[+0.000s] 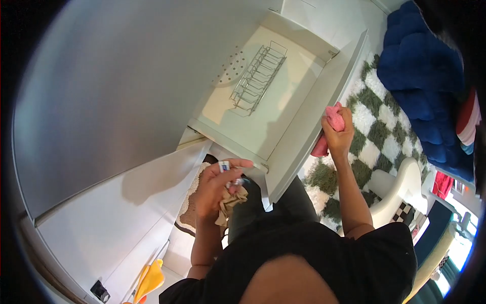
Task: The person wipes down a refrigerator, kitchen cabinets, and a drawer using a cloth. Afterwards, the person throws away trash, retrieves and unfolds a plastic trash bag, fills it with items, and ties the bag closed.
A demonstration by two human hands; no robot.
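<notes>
My right hand (340,138) is closed around a pink cloth (334,117) at the outer face of a pulled-out white drawer (324,109). Part of the cloth hangs below the fingers along the drawer front. On the left, before the drawer's near corner, my left hand (210,190) holds crumpled brown paper (232,205) and a small item with a white and blue label (224,166). Its index finger points out toward the drawer. Inside the drawer lie a wire rack (258,78) and a perforated pale disc (230,68), partly hidden by the countertop.
A large grey countertop (111,91) overhangs the drawer on the left, above white cabinet fronts (116,202). A yellow cloth (150,278) hangs at lower left. To the right are a checkered shaggy rug (377,126), a white chair (402,187) and a blue cushioned seat (420,76).
</notes>
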